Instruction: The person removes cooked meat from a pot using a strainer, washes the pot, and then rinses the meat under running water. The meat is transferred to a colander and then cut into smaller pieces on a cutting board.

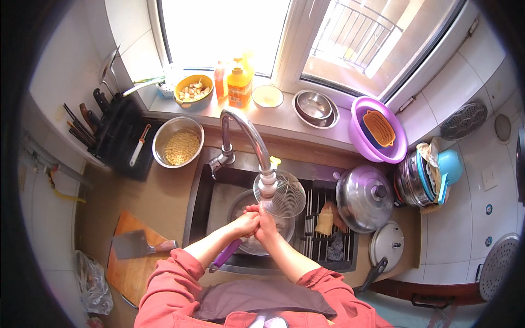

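Observation:
My left hand (245, 224) and my right hand (266, 228) are pressed together under the spout of the chrome faucet (246, 131). Whether anything lies between the palms is hidden. Just beneath them, a round wire-mesh strainer (287, 194) rests across the sink (219, 197). A purple handle (227, 253), apparently the strainer's, comes out below my left wrist. Lower in the sink sits a round metal basin (289, 235), partly covered by the strainer and my hands. Water flow from the spout is not clear to see.
Left of the sink are a bowl of yellow beans (182, 147), a cleaver (137, 244) on a wooden cutting board (127, 270), and a knife block (110, 119). At right stand a domed pot lid (365, 201), a pressure-cooker lid (387, 246) and a sink rack (309, 238) holding a sponge (325, 221).

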The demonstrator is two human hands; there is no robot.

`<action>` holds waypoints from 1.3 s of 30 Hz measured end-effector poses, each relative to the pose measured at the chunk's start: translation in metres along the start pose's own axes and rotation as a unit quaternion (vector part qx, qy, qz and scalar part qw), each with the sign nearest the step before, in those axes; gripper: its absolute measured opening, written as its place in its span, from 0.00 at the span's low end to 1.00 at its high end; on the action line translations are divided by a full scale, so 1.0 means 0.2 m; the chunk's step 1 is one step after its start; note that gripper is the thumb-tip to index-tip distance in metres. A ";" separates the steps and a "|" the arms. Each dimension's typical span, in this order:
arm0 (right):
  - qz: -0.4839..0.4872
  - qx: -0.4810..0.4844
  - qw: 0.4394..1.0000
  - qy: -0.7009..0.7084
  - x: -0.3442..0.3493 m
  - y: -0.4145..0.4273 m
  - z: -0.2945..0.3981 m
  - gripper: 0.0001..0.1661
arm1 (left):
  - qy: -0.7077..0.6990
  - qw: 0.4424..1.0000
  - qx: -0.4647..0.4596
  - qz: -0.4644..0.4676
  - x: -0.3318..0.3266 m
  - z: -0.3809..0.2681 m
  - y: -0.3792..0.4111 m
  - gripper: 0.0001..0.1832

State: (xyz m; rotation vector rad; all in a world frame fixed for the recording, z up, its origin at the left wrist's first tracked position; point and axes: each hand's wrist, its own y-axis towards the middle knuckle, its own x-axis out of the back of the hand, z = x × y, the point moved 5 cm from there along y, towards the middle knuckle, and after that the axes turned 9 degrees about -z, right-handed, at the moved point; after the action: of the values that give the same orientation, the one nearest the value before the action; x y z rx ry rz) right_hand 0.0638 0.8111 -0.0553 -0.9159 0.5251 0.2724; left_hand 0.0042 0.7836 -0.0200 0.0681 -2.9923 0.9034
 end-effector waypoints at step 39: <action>-0.083 0.032 0.995 -0.036 0.07 0.17 0.06 0.15 | -0.684 0.700 0.141 0.149 0.09 -0.19 -0.19 0.12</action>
State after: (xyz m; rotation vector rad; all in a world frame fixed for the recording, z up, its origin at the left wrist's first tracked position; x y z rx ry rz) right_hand 0.0636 0.8418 -0.0796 -0.8781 0.3863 0.1379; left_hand -0.0129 0.7717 0.0327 0.4650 -4.1515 2.1061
